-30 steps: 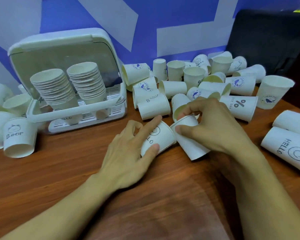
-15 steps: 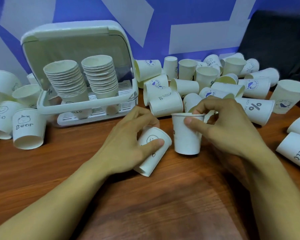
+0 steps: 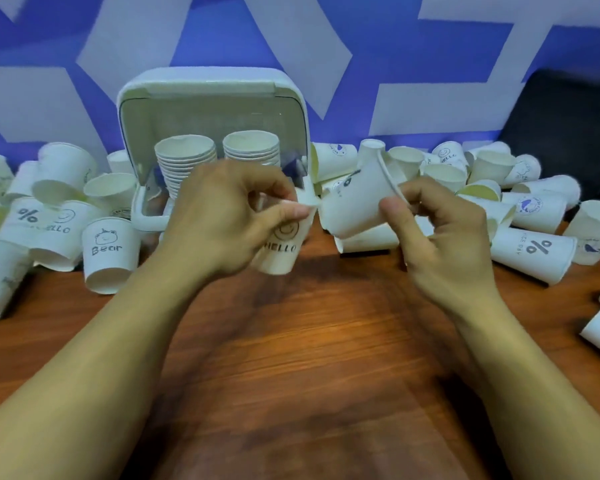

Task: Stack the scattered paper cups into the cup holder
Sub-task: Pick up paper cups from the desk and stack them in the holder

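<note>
Head view: our left hand (image 3: 229, 216) grips the HELLO cup (image 3: 282, 242), our right hand (image 3: 440, 237) pinches the tilted cup (image 3: 354, 206), whose rim we may crush by squeezing.

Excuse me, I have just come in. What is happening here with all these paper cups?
A person is sorting paper cups at a wooden table. The left hand grips a HELLO cup, and the right hand pinches the rim of a tilted cup beside it; they seem about to be nested. Behind the hands, the open cup holder already carries two stacks. Many loose cups lie scattered on both sides.
</note>
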